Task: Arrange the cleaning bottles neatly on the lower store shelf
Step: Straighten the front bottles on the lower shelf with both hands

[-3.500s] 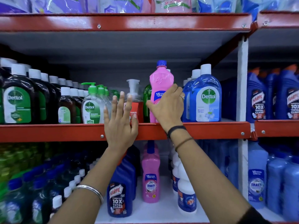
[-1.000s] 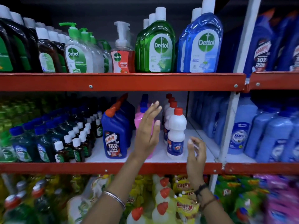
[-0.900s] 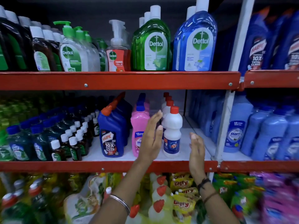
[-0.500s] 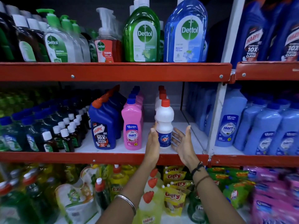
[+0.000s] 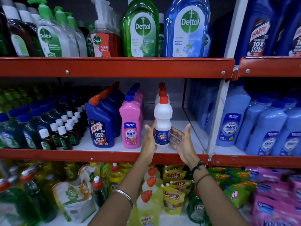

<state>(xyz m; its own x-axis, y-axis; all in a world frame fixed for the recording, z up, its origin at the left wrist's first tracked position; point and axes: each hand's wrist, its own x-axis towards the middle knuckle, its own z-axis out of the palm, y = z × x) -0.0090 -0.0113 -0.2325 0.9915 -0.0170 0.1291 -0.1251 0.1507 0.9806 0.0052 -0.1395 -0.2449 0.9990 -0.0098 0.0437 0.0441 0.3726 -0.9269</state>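
Store aisle, metal racking: red shelf edges, white upright post point(image 5: 219, 115), white shelf boards, dark back wall.

Lower shelf point(image 5: 104, 156), white board, front row from left: small dark bottles with white caps point(image 5: 62, 136); blue toilet-cleaner bottle point(image 5: 101, 124) with a red angled cap; pink bottle point(image 5: 131, 126) with a blue cap; white bottle point(image 5: 162, 123) with a red cap and blue label. Each heads a row of like bottles running back. The white bottle stands upright near the front edge, with bare board to its right up to the post.

Left hand point(image 5: 149, 141): palm against the white bottle's left side, fingers straight and released, not wrapped. Right hand point(image 5: 181, 142): open, fingers spread, fingertips at or just beside the bottle's lower right; contact cannot be told. Neither hand grips.

Upper shelf point(image 5: 114, 67): pump soap bottles point(image 5: 52, 38), a green disinfectant bottle point(image 5: 140, 30), a blue disinfectant bottle point(image 5: 187, 28).

Right bay: pale blue bottles point(image 5: 231, 121).

Bottom level: yellow bottles point(image 5: 146, 207) and yellow pouches point(image 5: 174, 196).
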